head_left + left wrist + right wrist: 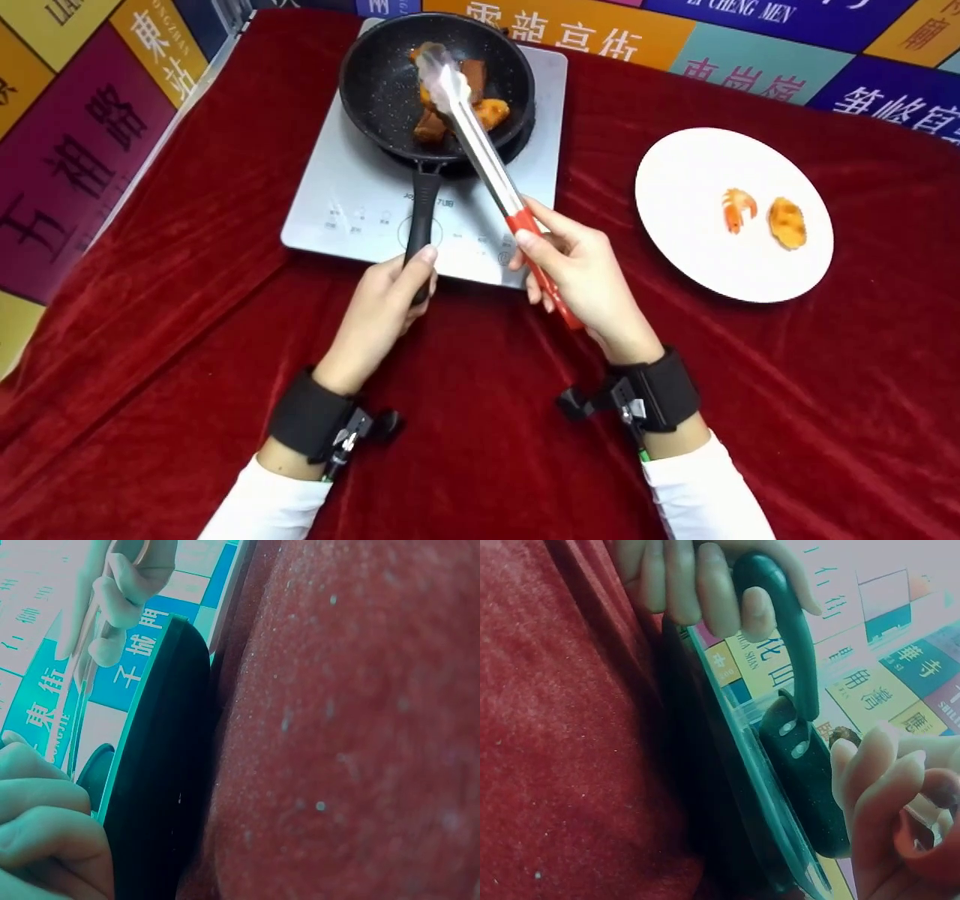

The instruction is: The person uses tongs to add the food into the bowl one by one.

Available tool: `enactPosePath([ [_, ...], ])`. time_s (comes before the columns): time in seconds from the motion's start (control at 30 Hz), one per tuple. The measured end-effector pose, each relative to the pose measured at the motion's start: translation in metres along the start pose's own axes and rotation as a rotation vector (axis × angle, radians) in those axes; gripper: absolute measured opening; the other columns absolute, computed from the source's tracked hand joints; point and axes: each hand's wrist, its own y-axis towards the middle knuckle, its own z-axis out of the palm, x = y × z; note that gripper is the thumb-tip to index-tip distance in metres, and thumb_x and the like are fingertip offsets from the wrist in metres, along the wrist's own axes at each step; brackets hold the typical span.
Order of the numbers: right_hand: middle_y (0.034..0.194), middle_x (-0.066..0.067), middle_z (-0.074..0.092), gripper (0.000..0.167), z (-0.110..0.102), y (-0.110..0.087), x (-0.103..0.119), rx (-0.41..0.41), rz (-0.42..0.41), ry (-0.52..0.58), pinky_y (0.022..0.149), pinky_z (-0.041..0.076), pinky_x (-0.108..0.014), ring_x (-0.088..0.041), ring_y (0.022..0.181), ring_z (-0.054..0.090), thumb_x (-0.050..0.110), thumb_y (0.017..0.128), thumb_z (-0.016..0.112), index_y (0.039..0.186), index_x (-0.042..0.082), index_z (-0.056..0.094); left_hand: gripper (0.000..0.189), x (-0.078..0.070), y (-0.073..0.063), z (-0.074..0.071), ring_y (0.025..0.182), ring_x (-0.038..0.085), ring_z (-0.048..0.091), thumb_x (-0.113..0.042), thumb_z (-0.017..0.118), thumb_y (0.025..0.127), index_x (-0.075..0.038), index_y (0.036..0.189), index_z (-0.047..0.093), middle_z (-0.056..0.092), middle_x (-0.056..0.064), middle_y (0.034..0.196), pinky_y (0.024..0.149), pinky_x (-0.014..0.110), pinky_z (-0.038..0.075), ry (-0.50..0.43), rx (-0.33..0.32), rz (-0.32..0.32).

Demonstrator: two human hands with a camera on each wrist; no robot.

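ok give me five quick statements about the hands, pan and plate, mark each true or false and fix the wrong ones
1. The left hand grips the pan handle. True.
2. The right hand holds the tongs by their metal tips. False; it holds their red grip.
3. The pan is over the hotplate. True.
4. The pan is empty. False; food pieces are in it.
5. The white plate bears a shrimp-like piece and a golden-brown piece. True.

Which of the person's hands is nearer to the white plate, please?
The right. The right hand, gripping the tongs, is just left of the white plate in the head view; the left hand, holding the pan's handle, is farther left.
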Motion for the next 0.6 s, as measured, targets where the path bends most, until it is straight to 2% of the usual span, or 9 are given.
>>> enactPosePath([
  [0.2,0.079,-0.024,0.058,0.045,0.002,0.001,0.000,-0.001,0.019,-0.065,0.035,0.041,-0.029,-0.025,0.045,0.050,0.022,0.089,0.056,0.132,0.018,0.044,0.042,-0.001,0.001,0.001,0.038,0.012,0.025,-0.037,0.047,0.092,-0.005,0.066,0.048,0.032,0.001,0.047,0.035,0.024,0.020,0.004,0.002,-0.002],
  [0.33,0.078,-0.018,0.061,0.047,0.002,0.001,-0.005,-0.009,0.009,-0.170,0.036,0.042,-0.031,-0.029,0.046,0.051,0.027,0.088,0.057,0.132,0.023,0.043,0.042,0.000,0.001,0.001,0.038,0.012,0.025,-0.037,0.047,0.092,-0.004,0.066,0.048,0.032,0.001,0.047,0.036,0.024,0.020,0.006,0.000,-0.005],
  [0.5,0.075,-0.003,0.064,0.048,-0.002,0.005,-0.023,-0.026,-0.060,-0.342,0.035,0.042,-0.033,-0.025,0.044,0.052,0.040,0.084,0.058,0.130,0.034,0.042,0.042,0.000,0.000,0.000,0.038,0.012,0.025,-0.037,0.047,0.092,-0.004,0.065,0.047,0.032,0.001,0.048,0.036,0.024,0.020,0.009,-0.003,-0.011],
  [0.6,0.074,0.001,0.064,0.047,-0.003,0.005,-0.021,-0.041,-0.104,-0.421,0.035,0.041,-0.031,-0.021,0.042,0.052,0.041,0.085,0.057,0.129,0.037,0.042,0.042,-0.003,0.001,0.001,0.038,0.011,0.025,-0.036,0.047,0.092,-0.005,0.065,0.047,0.032,0.001,0.047,0.036,0.023,0.020,0.009,-0.004,-0.005],
])
